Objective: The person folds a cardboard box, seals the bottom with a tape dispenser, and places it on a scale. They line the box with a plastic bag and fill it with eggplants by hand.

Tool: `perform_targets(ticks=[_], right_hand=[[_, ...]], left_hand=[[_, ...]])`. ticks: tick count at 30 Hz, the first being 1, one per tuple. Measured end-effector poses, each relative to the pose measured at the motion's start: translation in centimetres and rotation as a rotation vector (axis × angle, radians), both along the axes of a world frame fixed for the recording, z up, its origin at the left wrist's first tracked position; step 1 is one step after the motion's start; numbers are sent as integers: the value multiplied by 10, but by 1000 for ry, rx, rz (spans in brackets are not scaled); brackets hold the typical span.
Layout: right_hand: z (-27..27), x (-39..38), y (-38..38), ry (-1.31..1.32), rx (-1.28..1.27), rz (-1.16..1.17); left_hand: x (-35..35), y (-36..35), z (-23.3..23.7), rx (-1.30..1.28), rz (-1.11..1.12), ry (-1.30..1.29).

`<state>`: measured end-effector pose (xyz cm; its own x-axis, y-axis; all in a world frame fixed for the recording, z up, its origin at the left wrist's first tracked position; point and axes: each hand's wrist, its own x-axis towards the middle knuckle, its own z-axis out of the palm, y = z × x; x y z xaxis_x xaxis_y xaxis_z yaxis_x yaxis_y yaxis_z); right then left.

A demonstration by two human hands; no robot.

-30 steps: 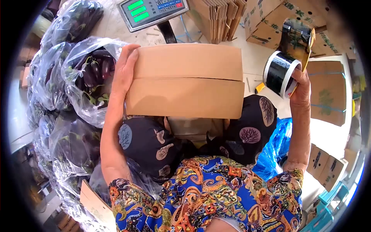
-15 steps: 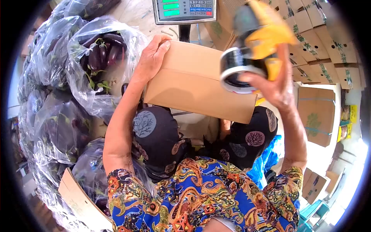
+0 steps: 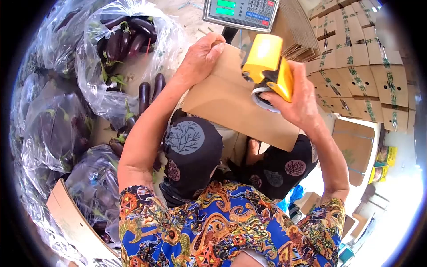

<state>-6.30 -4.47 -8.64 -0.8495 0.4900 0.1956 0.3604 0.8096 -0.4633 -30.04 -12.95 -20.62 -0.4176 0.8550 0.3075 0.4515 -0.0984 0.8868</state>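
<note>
Rising at the far right, a stack of brown cardboard boxes with green print (image 3: pixel 367 66) stands beyond the person. Bulky clear plastic bags of dark purple eggplants (image 3: pixel 58 129) cover the left side. In the middle, a plain brown cardboard box (image 3: pixel 231 102) lies tilted over the knees; its upper flaps look folded down, and no tape shows on the visible part of the seam, so the closing appears done and the taping appears left. Flat brown cardboard sheets (image 3: pixel 293 29) and a grey scale display with green readouts (image 3: pixel 240 12) are at the far side. The left hand (image 3: pixel 200 61) grips the box's far left edge. The right hand (image 3: pixel 300 98) is closed around a yellow tape dispenser (image 3: pixel 263 55) above the box's right part; whether they touch, I cannot tell. Smallest, loose glossy purple eggplants (image 3: pixel 143 99) lie left of the box.
</note>
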Motion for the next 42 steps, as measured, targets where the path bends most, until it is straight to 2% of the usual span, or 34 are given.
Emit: perform_targets(ticks=[4, 6, 7, 10, 11, 14, 18, 25, 28, 31, 35, 38, 40, 42], right_hand=[[0, -4, 4, 33, 47, 60], [3, -5, 0, 16, -21, 61], [3, -5, -1, 8, -6, 65], [4, -5, -4, 0, 21, 74], [3, -6, -4, 11, 13, 86], [4, -4, -4, -20, 36, 78], [8, -6, -9, -36, 24, 67], [12, -9, -12, -71, 55, 67], [15, -10, -12, -98, 81, 73], [19, -12, -13, -149, 76, 36], [26, -13, -17, -157, 85, 63], [34, -9, -13, -217, 48, 0], [32, -2, -9, -246, 74, 4], [33, -3, -12, -280, 121, 23]], left_hand=[[3, -2, 1, 29, 49, -9], [5, -3, 3, 102, 105, 44], [5, -5, 4, 200, 198, 193], [17, -31, 55, 165, 168, -94], [21, -40, 67, 120, 44, -383], [28, -50, 92, -70, -111, -498], [34, -43, 72, -21, -258, -735], [35, -43, 68, -52, -240, -889], [41, -39, 70, 10, -164, -850], [37, -39, 66, 64, -104, -627], [21, -49, 67, -55, -109, -608], [-15, -62, 67, -157, 96, -450], [-49, -77, 36, 7, 79, -701], [-52, -90, 30, -36, 108, -778]])
